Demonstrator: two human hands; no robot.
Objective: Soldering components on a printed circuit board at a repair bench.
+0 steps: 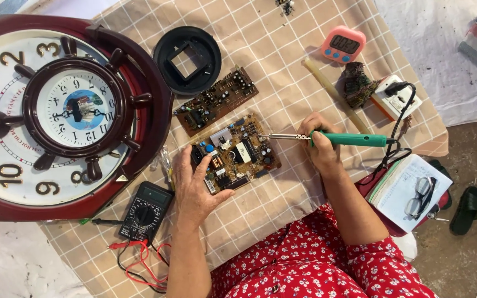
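My right hand (320, 144) grips a green-handled soldering iron (354, 139), its metal tip touching the right edge of a brown circuit board (237, 153) crowded with components. My left hand (195, 185) lies flat on the checked cloth, with fingers resting on the board's left side and thumb at its lower edge. A second, narrower circuit board (216, 100) lies just beyond it, untouched.
A large dark-red wall clock (56, 110) fills the left. A black multimeter (146, 212) with red leads sits near my left wrist. Farther off are a round black cover (187, 59), pink timer (342, 44), white power strip (396, 98), notebook with glasses (412, 190), and sandals (466, 208).
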